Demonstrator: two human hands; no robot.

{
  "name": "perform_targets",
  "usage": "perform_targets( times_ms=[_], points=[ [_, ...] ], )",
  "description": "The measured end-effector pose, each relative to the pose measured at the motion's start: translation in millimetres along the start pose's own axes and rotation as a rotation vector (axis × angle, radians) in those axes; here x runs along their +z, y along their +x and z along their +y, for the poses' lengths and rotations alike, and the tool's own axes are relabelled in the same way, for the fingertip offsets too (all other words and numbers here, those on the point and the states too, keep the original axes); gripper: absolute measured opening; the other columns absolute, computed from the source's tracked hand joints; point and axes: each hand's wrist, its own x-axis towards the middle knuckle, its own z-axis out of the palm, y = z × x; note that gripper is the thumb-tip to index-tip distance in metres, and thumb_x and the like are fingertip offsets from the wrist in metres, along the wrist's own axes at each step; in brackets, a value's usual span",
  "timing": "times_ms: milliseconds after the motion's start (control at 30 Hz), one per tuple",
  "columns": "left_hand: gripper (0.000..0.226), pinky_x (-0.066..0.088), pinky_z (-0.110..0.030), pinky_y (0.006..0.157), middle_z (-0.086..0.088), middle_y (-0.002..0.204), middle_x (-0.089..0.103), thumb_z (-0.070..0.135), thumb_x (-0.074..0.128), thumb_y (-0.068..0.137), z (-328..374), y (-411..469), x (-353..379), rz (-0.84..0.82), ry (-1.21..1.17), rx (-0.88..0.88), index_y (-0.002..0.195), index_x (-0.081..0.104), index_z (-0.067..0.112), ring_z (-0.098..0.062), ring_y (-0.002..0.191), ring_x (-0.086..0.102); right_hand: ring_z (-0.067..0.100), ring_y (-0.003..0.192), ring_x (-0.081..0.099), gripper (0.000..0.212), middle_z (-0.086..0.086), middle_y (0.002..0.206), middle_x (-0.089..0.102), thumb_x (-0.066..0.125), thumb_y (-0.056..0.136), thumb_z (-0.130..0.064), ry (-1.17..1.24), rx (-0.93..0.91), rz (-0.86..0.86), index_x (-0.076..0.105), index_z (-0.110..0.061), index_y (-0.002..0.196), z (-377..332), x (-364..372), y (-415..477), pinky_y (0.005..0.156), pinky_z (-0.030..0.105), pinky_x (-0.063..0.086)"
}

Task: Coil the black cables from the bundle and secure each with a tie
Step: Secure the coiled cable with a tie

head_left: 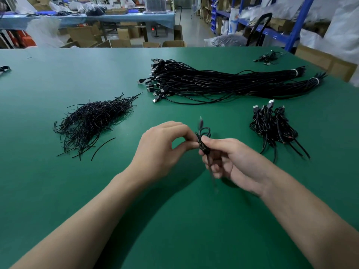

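Now, in the head view, both hands are raised over the middle of the green table (58,191), somewhat nearer its front edge than its far one, and meet on a single coiled cable (204,141). The left hand (165,150) pinches at the waist of the coil between thumb and forefinger, its other fingers curled loosely above. The right hand (231,162) grips the coil from the other side, thumb on top and fingers curled under it. The step in hand looks like the fastening of a tie around the coil, though the tie itself cannot be told from the dark cable. To do it well, the right hand should keep the loops pressed flat together so none springs out, while the left draws the tie snug at the waist and twists its ends close against the cable. The coil's long axis runs roughly from the front edge toward the far edge: its small loops and a blurred plug point away from the person, and a blurred tail hangs toward the front edge. Toward the left edge lies the pile of ties (93,121). Toward the far right corner lies the bundle (223,82), bound with white bands. Near the right edge sit the finished coils (272,127).
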Motion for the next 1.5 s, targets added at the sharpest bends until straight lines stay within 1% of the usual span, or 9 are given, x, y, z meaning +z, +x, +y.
perform_targets(
  times_ms=[200,300,400,600,933,1100,1167,1300,1500],
  points=[
    [0.01,0.036,-0.013,0.065,0.013,0.081,0.07,0.024,0.074,0.092,-4,1,-1,-0.03,-0.075,-0.058,0.083,0.073,0.019,0.004,0.07,0.055,0.02,0.053,0.059,0.041,0.007,0.066,0.069,0.05,0.104,-0.039,-0.295,-0.188,0.185,0.065,-0.009,0.08,5,0,3,0.046,0.028,0.048],
    [0.012,0.039,-0.015,0.062,0.01,0.078,0.071,0.017,0.072,0.093,-10,0,-2,-0.196,-0.424,-0.334,0.081,0.071,0.017,0.001,0.06,0.053,0.011,0.097,0.064,0.012,-0.008,0.104,0.07,0.06,0.098,-0.02,-0.83,-0.622,0.485,0.067,-0.019,0.107,3,-10,3,0.081,0.033,0.054],
    [0.008,0.046,-0.014,0.073,0.003,0.08,0.073,0.018,0.071,0.089,-9,-1,-2,-0.298,-0.71,-0.45,0.082,0.071,0.014,-0.008,0.076,0.064,0.004,0.13,0.048,0.041,-0.013,0.135,0.057,0.067,0.092,-0.01,-1.112,-0.783,0.351,0.063,-0.023,0.13,0,-17,1,0.113,0.023,0.034],
    [0.011,0.042,-0.009,0.065,0.004,0.077,0.071,0.017,0.069,0.092,-6,1,-3,-0.235,-0.747,-0.441,0.081,0.07,0.013,0.0,0.065,0.058,0.012,0.073,0.071,0.008,-0.003,0.078,0.076,0.061,0.1,-0.017,-0.667,-0.515,0.201,0.065,-0.018,0.092,6,-9,3,0.064,0.023,0.052],
    [0.005,0.033,-0.013,0.059,0.022,0.075,0.062,0.02,0.073,0.088,-5,0,1,-0.036,-0.061,-0.159,0.085,0.074,0.024,0.013,0.064,0.051,0.033,0.082,0.074,0.007,0.025,0.096,0.074,0.048,0.099,-0.014,0.183,-0.213,-0.132,0.05,-0.01,0.105,2,-3,1,0.051,0.026,0.052],
    [0.005,0.047,-0.029,0.069,0.02,0.081,0.065,0.028,0.07,0.089,-5,-4,10,-0.13,-0.006,-0.126,0.088,0.075,0.028,0.0,0.078,0.06,0.023,0.062,0.063,0.026,0.008,0.076,0.074,0.059,0.098,-0.014,-0.51,-0.471,-0.076,0.055,-0.026,0.121,1,-12,-2,0.057,0.036,0.048],
    [0.01,0.04,-0.018,0.06,0.023,0.074,0.065,0.025,0.068,0.091,-4,-5,10,-0.172,-0.194,-0.135,0.083,0.073,0.027,0.007,0.063,0.053,0.028,0.063,0.056,0.023,0.0,0.075,0.07,0.069,0.093,-0.031,-0.683,-0.568,0.056,0.062,-0.037,0.113,1,-15,-3,0.061,0.042,0.046],
    [0.022,0.033,-0.044,0.059,0.014,0.076,0.068,0.017,0.066,0.097,-4,-4,6,-0.26,-0.589,-0.348,0.079,0.072,0.028,-0.02,0.065,0.041,0.013,0.087,0.054,0.019,-0.009,0.086,0.059,0.067,0.091,-0.045,-1.053,-0.898,0.375,0.074,-0.029,0.1,0,-20,2,0.077,0.026,0.041],
    [0.011,0.046,-0.015,0.075,0.008,0.077,0.068,0.006,0.069,0.092,8,-5,6,-0.288,-0.803,-0.356,0.084,0.07,0.013,-0.004,0.073,0.058,0.016,0.074,0.061,0.016,-0.007,0.077,0.065,0.065,0.097,-0.033,-0.922,-0.77,0.275,0.067,-0.023,0.085,5,-15,4,0.07,0.038,0.049]
  ],
)
